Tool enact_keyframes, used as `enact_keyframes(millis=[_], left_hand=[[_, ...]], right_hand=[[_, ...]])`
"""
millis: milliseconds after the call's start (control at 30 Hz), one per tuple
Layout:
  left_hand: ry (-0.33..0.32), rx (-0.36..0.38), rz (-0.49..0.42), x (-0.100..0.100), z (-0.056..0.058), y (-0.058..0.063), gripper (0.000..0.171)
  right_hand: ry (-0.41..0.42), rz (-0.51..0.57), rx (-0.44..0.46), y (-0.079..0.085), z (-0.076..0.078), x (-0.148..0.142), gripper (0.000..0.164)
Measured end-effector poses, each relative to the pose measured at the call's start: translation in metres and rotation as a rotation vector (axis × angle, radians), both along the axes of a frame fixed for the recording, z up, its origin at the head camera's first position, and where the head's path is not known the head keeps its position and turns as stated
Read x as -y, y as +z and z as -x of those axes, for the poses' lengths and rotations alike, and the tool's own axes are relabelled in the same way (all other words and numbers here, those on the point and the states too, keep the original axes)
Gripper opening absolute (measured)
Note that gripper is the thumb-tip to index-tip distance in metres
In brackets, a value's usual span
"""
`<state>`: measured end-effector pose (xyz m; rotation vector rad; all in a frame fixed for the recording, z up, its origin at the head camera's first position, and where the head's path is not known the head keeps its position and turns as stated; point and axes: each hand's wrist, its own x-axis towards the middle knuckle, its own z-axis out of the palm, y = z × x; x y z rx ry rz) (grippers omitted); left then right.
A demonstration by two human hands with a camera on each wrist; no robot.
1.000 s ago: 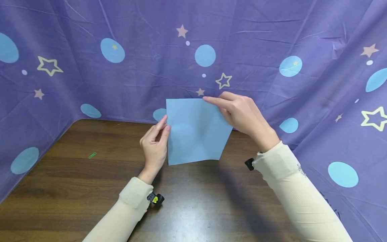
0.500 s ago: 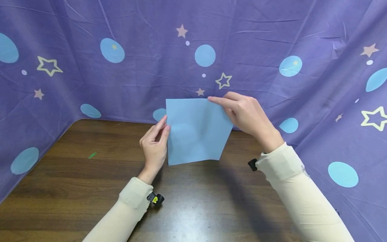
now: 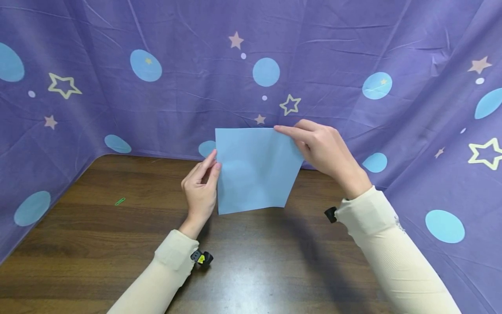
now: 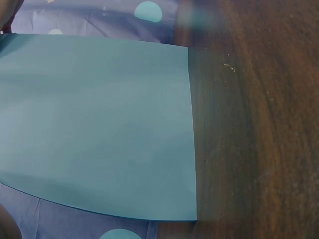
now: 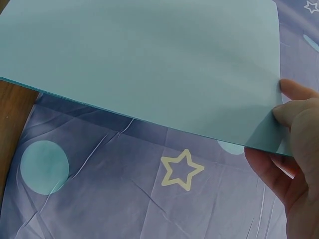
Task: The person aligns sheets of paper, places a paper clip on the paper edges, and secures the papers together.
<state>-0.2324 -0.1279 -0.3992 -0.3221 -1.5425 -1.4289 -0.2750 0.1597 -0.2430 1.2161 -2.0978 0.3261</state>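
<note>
A square sheet of light blue paper (image 3: 255, 172) is held up above the table, facing me and bent a little toward its right side. My left hand (image 3: 199, 187) pinches its left edge between thumb and fingers. At the upper right corner my right hand (image 3: 323, 146) grips the paper, the index finger stretched along the top edge. The right wrist view shows fingertips of the right hand (image 5: 299, 134) on both sides of that corner. In the left wrist view the paper (image 4: 104, 124) fills the left half, and only slivers of fingers show at the frame's edge.
A green paper clip (image 3: 120, 201) lies on the brown wooden table (image 3: 98, 248), left of the hands. Purple cloth (image 3: 188, 87) printed with stars and blue dots hangs behind the table and along both sides.
My right hand has slid a little to the right along the paper's top edge, its forearm shifting with it. The left hand and the paper have stayed nearly still.
</note>
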Motion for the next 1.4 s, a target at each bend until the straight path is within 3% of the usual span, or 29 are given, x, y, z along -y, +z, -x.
enact_keyframes(millis=[1400], left_hand=[[0.007,0.015,0.007,0.001,-0.004,0.005,0.033]], right_hand=[[0.056,0.077,-0.006,-0.003,0.001,-0.017,0.047]])
